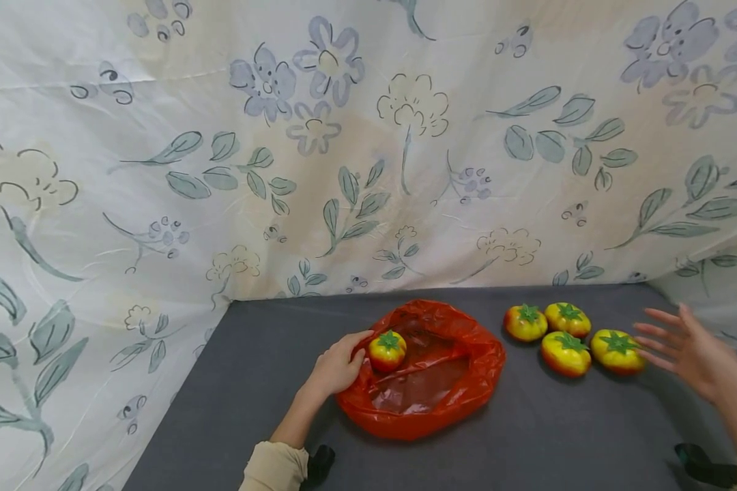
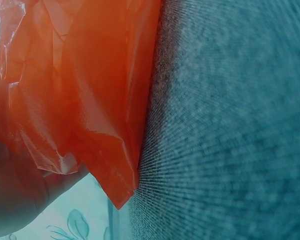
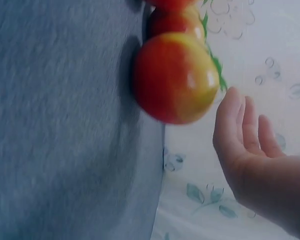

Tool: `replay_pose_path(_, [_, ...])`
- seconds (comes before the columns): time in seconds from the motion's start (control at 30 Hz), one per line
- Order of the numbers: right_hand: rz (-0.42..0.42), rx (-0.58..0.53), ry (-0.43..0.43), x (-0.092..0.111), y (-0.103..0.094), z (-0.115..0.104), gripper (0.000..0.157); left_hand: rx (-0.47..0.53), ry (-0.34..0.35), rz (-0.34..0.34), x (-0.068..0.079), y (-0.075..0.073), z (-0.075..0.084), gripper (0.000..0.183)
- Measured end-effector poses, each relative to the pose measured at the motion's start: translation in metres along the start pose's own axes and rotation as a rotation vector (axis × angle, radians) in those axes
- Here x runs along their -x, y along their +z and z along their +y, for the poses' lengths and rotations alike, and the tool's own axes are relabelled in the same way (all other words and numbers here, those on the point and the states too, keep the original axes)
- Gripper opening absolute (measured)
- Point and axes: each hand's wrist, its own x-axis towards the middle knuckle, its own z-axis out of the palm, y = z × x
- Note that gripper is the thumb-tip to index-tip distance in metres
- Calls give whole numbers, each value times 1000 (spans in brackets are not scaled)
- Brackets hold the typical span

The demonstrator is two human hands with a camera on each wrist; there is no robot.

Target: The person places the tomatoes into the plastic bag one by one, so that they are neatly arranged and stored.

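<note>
A red plastic bag lies opened out on the dark grey tabletop, its rim rolled outward. One yellow-and-red tomato with a green leafy top is at the bag's left inner side. My left hand pinches the bag's left rim beside that tomato; in the left wrist view the red plastic covers part of the hand. To the right, my right hand is raised with fingers spread, just beside the rightmost tomato. Its fingertips are near that tomato's green top in the right wrist view, and its palm holds nothing.
Three more tomatoes, one at the back left, one at the back right and one in front, cluster right of the bag. A flower-patterned cloth hangs behind the table and along both sides.
</note>
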Motion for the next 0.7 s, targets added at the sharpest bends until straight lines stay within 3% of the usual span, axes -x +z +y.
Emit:
replay_pose_path(0.2, [136,117,112,-4,-29,16,89,-2,7,4,0,0,0,41])
replay_pose_path(0.43, [124,74,160,-5,-51,32,94,3,1,-4,0,0,0,42])
replay_pose_path(0.7, [154,176,269,0,-35,20,98,15,-3,-8,1,0,-1,41])
